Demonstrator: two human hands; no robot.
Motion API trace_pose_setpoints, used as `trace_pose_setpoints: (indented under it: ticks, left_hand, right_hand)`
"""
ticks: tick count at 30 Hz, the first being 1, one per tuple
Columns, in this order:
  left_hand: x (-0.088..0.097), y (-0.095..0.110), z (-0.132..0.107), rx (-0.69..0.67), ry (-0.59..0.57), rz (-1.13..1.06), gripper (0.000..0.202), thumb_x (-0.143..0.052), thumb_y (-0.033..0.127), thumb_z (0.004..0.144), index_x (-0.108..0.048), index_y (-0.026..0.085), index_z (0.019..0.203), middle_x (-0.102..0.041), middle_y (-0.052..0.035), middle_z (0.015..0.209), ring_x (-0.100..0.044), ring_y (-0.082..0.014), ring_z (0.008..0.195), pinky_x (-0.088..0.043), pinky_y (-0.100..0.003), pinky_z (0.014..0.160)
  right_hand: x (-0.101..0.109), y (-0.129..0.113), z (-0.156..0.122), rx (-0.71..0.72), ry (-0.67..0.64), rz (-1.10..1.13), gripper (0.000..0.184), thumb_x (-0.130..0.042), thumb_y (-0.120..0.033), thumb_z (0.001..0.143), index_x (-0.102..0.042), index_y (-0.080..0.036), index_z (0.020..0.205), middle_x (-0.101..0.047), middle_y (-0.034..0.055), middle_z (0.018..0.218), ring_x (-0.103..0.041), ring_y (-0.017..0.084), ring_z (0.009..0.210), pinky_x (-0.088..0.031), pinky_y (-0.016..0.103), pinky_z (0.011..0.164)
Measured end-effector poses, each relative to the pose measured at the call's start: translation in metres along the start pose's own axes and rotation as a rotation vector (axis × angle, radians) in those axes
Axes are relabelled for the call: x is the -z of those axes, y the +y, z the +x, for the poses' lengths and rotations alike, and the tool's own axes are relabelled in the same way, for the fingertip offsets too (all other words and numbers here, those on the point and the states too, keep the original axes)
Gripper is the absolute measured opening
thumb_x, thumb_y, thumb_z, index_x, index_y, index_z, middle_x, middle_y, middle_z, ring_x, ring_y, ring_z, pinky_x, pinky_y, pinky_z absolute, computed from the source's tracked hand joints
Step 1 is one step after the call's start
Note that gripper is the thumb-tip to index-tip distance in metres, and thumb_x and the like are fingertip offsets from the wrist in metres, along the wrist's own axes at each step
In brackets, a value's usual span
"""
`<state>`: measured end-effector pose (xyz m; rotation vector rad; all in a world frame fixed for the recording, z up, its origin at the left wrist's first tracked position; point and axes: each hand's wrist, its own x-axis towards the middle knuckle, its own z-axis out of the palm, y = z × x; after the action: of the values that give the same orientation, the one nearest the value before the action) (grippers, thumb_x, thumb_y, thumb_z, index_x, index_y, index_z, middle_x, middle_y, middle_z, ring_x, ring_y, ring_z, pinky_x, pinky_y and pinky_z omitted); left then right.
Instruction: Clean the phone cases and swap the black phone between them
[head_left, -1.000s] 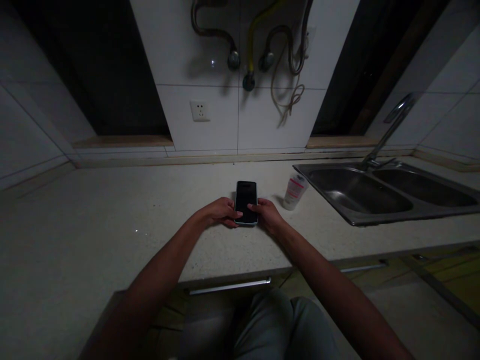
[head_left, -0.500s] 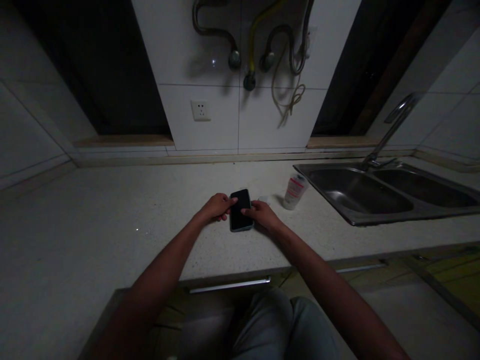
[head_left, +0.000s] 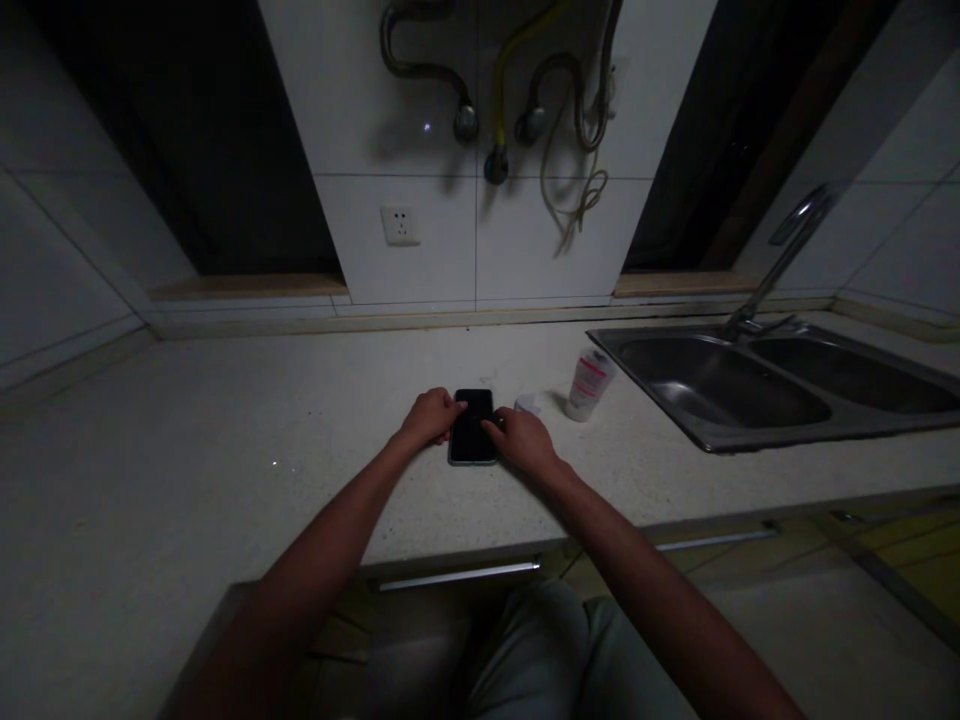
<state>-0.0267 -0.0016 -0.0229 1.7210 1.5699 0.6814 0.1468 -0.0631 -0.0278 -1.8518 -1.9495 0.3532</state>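
Observation:
A black phone [head_left: 471,432] with a dark screen lies flat on the pale countertop [head_left: 225,420], its long side pointing away from me. My left hand [head_left: 430,416] is curled against the phone's left edge near the top, fingertips on it. My right hand [head_left: 523,442] grips the right edge, fingers bent with the tips on the screen side. Both forearms reach in from the bottom of the view. The light is dim, so the fingers show only roughly.
A small white cap [head_left: 527,403] sits just beyond my right hand. A white tube with a pink label [head_left: 589,381] stands beside a steel double sink [head_left: 757,385] with a tap [head_left: 784,255]. A wall socket [head_left: 399,224] and hoses [head_left: 525,90] are on the tiled wall.
The phone has shifted a little left and towards me and been set down square. Both hands moved with it, and the white cap now shows behind my right hand.

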Motion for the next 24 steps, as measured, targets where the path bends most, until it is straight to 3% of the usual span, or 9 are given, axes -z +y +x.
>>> trace_pose_setpoints:
  ticks: [4,7,14,24]
  left_hand:
    - [-0.001,-0.001,-0.001,-0.013,0.081,-0.013,0.029,-0.056,0.044,0.089,-0.056,0.021,0.071,-0.049,0.0016,0.04,-0.048,-0.0149,0.035,-0.034,-0.025,0.045]
    - [-0.002,-0.004,-0.002,-0.059,0.194,-0.056,0.03,-0.054,0.04,0.089,-0.053,0.021,0.066,-0.051,0.0017,0.047,-0.048,-0.0125,0.038,-0.034,-0.024,0.047]
    - [-0.004,-0.015,-0.007,-0.206,0.334,0.048,0.032,-0.048,0.038,0.088,-0.049,0.021,0.06,-0.051,0.0017,0.053,-0.05,-0.0126,0.049,-0.035,-0.024,0.054]
    - [-0.002,-0.014,-0.011,-0.091,0.259,-0.172,0.028,-0.052,0.041,0.085,-0.056,0.02,0.066,-0.054,0.0019,0.052,-0.048,-0.0114,0.04,-0.034,-0.023,0.045]
  right_hand:
    - [0.006,0.004,0.002,-0.08,0.075,0.03,0.035,-0.044,-0.034,0.098,-0.075,-0.017,0.103,-0.076,0.0145,0.1,-0.069,0.024,0.091,-0.044,0.031,0.076]
    - [0.011,0.009,0.003,-0.18,0.139,-0.029,0.038,-0.042,-0.036,0.098,-0.075,-0.018,0.105,-0.076,0.014,0.102,-0.069,0.024,0.094,-0.045,0.03,0.076]
    - [0.015,0.016,0.005,-0.259,0.134,-0.104,0.043,-0.041,-0.039,0.095,-0.076,-0.016,0.102,-0.075,0.0188,0.099,-0.07,0.029,0.088,-0.046,0.034,0.071]
    - [0.01,0.023,0.009,-0.25,0.143,-0.103,0.039,-0.043,-0.038,0.094,-0.076,-0.018,0.1,-0.075,0.0164,0.098,-0.07,0.027,0.088,-0.045,0.033,0.07]
